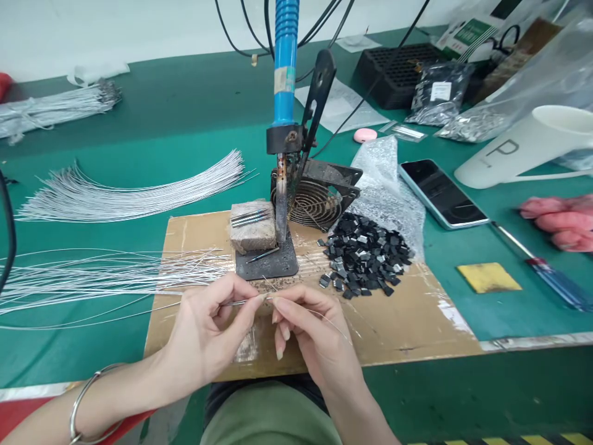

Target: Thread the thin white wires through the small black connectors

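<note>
My left hand is closed in a pinch on a thin white wire, just in front of the soldering iron's base. My right hand meets it fingertip to fingertip, pinching a thin wire strand that trails down to the right. Whatever sits between the fingertips is too small to make out. Above them a blue-handled soldering iron is clamped upright, tip down over a dark metal plate. Loose white wires spread to the left. A heap of small black connectors lies right of the plate.
A worn block carrying thin metal rods stands by the iron's tip, with a fan behind. A second wire bundle lies left. To the right are a phone, yellow sponge, screwdriver and white cup.
</note>
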`<move>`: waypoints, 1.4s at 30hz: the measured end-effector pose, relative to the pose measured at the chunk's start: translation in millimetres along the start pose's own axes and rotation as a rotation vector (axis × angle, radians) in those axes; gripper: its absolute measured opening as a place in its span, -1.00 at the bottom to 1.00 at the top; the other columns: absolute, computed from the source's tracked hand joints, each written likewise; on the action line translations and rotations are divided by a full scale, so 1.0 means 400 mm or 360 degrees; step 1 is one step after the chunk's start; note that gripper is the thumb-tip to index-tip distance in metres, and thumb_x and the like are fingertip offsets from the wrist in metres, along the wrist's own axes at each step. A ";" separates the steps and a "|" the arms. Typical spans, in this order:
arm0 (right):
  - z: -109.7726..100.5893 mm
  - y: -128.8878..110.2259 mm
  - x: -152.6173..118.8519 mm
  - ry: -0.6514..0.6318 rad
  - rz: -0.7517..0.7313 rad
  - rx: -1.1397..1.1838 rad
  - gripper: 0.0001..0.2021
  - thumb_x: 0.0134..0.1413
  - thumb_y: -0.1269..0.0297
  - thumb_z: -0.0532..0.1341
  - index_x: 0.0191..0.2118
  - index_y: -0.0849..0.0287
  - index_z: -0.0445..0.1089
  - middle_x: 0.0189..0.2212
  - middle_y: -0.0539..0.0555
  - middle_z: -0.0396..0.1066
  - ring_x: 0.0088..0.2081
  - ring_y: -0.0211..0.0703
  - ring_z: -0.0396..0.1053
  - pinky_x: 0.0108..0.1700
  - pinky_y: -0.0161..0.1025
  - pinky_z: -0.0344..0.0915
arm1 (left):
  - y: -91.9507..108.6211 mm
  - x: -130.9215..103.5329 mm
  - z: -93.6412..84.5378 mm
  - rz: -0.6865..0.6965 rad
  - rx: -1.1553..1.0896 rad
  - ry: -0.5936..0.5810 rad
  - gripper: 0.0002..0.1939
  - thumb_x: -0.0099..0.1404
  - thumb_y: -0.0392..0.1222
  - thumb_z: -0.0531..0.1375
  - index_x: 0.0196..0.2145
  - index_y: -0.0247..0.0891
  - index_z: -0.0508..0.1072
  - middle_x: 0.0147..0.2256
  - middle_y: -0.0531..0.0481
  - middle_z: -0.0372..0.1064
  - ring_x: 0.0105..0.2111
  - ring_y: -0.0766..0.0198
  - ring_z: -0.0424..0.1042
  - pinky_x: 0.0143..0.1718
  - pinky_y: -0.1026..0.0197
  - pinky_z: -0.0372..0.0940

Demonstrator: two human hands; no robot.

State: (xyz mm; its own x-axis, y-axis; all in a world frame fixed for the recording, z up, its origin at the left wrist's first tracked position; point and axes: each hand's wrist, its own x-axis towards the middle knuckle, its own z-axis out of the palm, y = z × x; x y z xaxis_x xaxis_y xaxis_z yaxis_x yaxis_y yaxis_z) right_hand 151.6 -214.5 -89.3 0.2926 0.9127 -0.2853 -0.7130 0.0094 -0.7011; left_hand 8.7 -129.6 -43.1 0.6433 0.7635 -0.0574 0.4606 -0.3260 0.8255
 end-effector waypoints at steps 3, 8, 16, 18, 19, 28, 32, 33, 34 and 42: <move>0.000 0.002 -0.001 0.0006 0.0005 -0.0002 -0.87 0.03 0.23 0.46 -0.43 0.17 0.64 -0.59 -0.04 0.44 -0.67 -0.36 0.33 -0.64 -0.41 0.39 | 0.001 0.000 0.001 0.0026 0.0042 0.0005 -0.77 0.43 -0.11 0.16 -0.36 -0.24 0.46 -0.61 0.14 0.21 -0.64 0.39 0.04 -0.60 0.28 -0.06; -0.001 0.001 -0.004 0.0003 0.0016 -0.0015 -0.86 0.02 0.22 0.47 -0.42 0.17 0.64 -0.58 -0.04 0.44 -0.67 -0.36 0.33 -0.65 -0.40 0.39 | 0.000 0.003 0.005 0.0019 0.0050 0.0019 -0.75 0.44 -0.10 0.16 -0.38 -0.24 0.46 -0.62 0.14 0.21 -0.64 0.39 0.04 -0.61 0.28 -0.05; -0.003 0.008 -0.003 0.0014 -0.0029 -0.0036 -0.85 0.07 0.18 0.45 -0.38 0.16 0.67 -0.58 -0.01 0.48 -0.67 -0.37 0.34 -0.63 -0.41 0.41 | -0.005 0.004 0.003 -0.0131 -0.0061 -0.0026 -0.74 0.43 -0.05 0.15 -0.36 -0.24 0.45 -0.55 0.06 0.34 -0.60 0.35 0.18 -0.57 0.27 0.02; -0.005 0.011 -0.006 0.0021 -0.0042 -0.0058 -0.85 0.08 0.18 0.45 -0.37 0.16 0.67 -0.57 -0.01 0.48 -0.67 -0.37 0.34 -0.63 -0.42 0.41 | -0.003 0.005 0.002 -0.0165 -0.0079 -0.0038 -0.73 0.42 -0.04 0.16 -0.36 -0.25 0.46 -0.54 0.05 0.34 -0.59 0.35 0.18 -0.56 0.28 0.03; -0.006 0.012 -0.008 0.0026 -0.0046 -0.0065 -0.85 0.08 0.18 0.45 -0.37 0.15 0.67 -0.57 -0.01 0.48 -0.67 -0.37 0.34 -0.63 -0.42 0.41 | -0.002 0.006 0.002 -0.0182 -0.0092 -0.0045 -0.74 0.41 -0.04 0.16 -0.36 -0.25 0.46 -0.54 0.04 0.35 -0.59 0.35 0.18 -0.55 0.28 0.03; 0.009 0.025 -0.008 0.0093 -0.0110 -0.0008 -0.85 0.04 0.19 0.46 -0.36 0.16 0.68 -0.58 0.00 0.48 -0.66 -0.34 0.33 -0.63 -0.40 0.40 | 0.016 0.017 0.005 -0.0199 -0.0295 0.0014 -0.78 0.36 -0.11 0.21 -0.40 -0.28 0.45 -0.57 0.08 0.31 -0.60 0.39 0.16 -0.58 0.33 0.04; 0.019 0.036 -0.012 0.0151 -0.0128 0.0053 -0.86 0.04 0.21 0.47 -0.36 0.16 0.67 -0.59 -0.01 0.48 -0.68 -0.35 0.32 -0.66 -0.42 0.38 | 0.019 0.019 0.008 -0.0193 -0.0391 0.0030 -0.80 0.35 -0.15 0.22 -0.40 -0.28 0.45 -0.57 0.08 0.36 -0.60 0.40 0.21 -0.57 0.36 0.10; 0.021 0.039 -0.013 0.0164 -0.0134 0.0067 -0.86 0.04 0.21 0.47 -0.37 0.17 0.67 -0.59 -0.01 0.48 -0.68 -0.36 0.32 -0.66 -0.42 0.38 | 0.020 0.018 0.010 -0.0197 -0.0399 0.0033 -0.80 0.35 -0.15 0.22 -0.41 -0.28 0.45 -0.57 0.07 0.37 -0.59 0.40 0.23 -0.56 0.36 0.11; 0.023 0.042 -0.013 0.0177 -0.0141 0.0080 -0.86 0.03 0.20 0.47 -0.38 0.17 0.67 -0.59 -0.01 0.47 -0.68 -0.36 0.31 -0.66 -0.42 0.39 | 0.020 0.017 0.011 -0.0197 -0.0401 0.0038 -0.81 0.35 -0.16 0.22 -0.41 -0.28 0.45 -0.57 0.07 0.37 -0.59 0.40 0.24 -0.56 0.37 0.12; 0.012 0.031 -0.010 0.0191 -0.0188 0.0044 -0.82 0.10 0.15 0.43 -0.32 0.16 0.70 -0.54 0.02 0.50 -0.63 -0.34 0.35 -0.63 -0.40 0.44 | 0.014 0.017 -0.006 -0.0230 -0.0220 0.0025 -0.76 0.36 -0.07 0.20 -0.38 -0.28 0.47 -0.57 0.08 0.32 -0.59 0.37 0.18 -0.57 0.31 0.06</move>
State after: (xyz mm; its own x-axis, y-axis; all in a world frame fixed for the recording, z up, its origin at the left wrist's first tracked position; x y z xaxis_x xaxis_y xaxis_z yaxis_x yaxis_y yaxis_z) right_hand 138.6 -216.1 -93.7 0.4484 0.8492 -0.2789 -0.6859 0.1269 -0.7165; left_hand 14.3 -124.7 -37.5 0.5667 0.8056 -0.1729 0.4584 -0.1338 0.8786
